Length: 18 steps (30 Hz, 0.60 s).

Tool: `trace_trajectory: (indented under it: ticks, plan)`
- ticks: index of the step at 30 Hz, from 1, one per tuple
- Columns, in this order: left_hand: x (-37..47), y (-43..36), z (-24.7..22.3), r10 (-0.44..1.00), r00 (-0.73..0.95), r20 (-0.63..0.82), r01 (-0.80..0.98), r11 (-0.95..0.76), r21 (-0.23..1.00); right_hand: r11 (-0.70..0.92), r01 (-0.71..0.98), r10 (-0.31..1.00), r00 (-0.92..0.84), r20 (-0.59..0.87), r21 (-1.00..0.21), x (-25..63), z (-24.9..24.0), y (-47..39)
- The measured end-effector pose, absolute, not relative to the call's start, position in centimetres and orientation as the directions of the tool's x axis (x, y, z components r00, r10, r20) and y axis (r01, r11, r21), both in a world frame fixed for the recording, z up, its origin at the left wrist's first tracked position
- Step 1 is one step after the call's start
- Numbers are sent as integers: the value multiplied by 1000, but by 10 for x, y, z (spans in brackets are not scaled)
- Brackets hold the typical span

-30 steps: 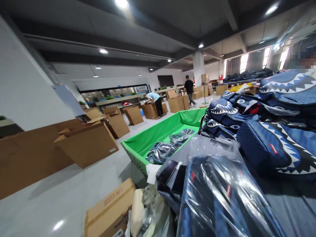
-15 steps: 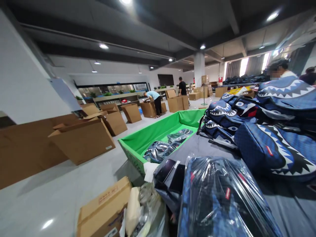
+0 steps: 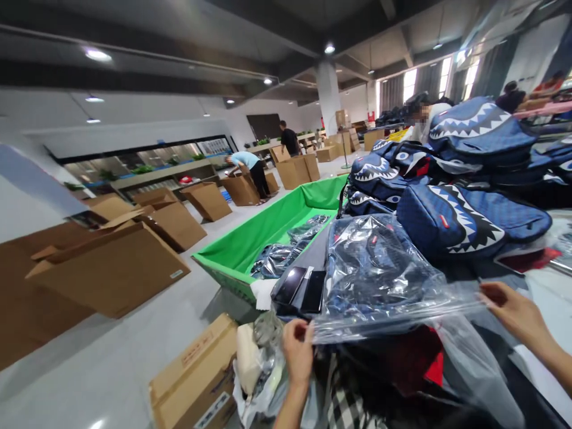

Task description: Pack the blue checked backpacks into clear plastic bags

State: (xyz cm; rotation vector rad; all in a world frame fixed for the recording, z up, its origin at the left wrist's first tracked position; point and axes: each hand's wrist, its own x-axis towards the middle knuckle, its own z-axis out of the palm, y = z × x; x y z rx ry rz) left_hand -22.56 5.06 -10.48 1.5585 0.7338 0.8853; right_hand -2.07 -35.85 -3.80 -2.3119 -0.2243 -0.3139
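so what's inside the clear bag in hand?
A dark-blue backpack, with a small red label showing through the clear bag. Left hand and right hand hold the bag's near edge. The backpack's underside and contents are covered.

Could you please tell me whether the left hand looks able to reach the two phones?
Probably yes: the phones lie uncovered just beyond the left hand, though it grips the clear plastic bag and would likely need to let go first.

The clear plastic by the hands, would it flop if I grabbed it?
The clear plastic would probably flop: a loose part hangs below the right hand. It may be slippery, since it looks shiny. Being see-through, it's likely thin and light by itself.
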Motion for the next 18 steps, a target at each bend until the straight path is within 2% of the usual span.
trace_trajectory:
  ticks: [1,2,4,6,8,11,13,15,18]
  plan:
    - [-232,52,-112,871,485,80,7,-95,995,-681,152,3,979,205,-716,-27,-43,-371]
    - [-240,47,-120,842,539,3,34,-25,999,-651,43,-26,997,79,-758,-38,-51,-381]
    - [-253,18,-137,624,773,-111,106,45,993,-563,-107,17,990,-141,-819,-68,-71,-392]
    - [-256,-25,-145,319,941,-111,121,-11,993,-524,-119,112,972,-207,-844,-100,-85,-387]
    - [-247,-68,-142,185,981,-61,83,-119,989,-569,-35,131,982,-133,-822,-122,-89,-369]
    - [-218,-115,-126,175,979,-107,158,-307,939,-607,29,60,998,-10,-794,-130,-79,-338]
    - [-200,-132,-118,224,957,-187,262,-380,887,-542,13,57,998,-22,-840,-122,-70,-326]
    - [-188,-138,-115,241,945,-222,303,-384,872,-470,5,132,989,-65,-883,-113,-64,-325]
    - [-184,-134,-113,228,953,-198,261,-294,920,-446,32,258,961,-95,-894,-107,-63,-335]
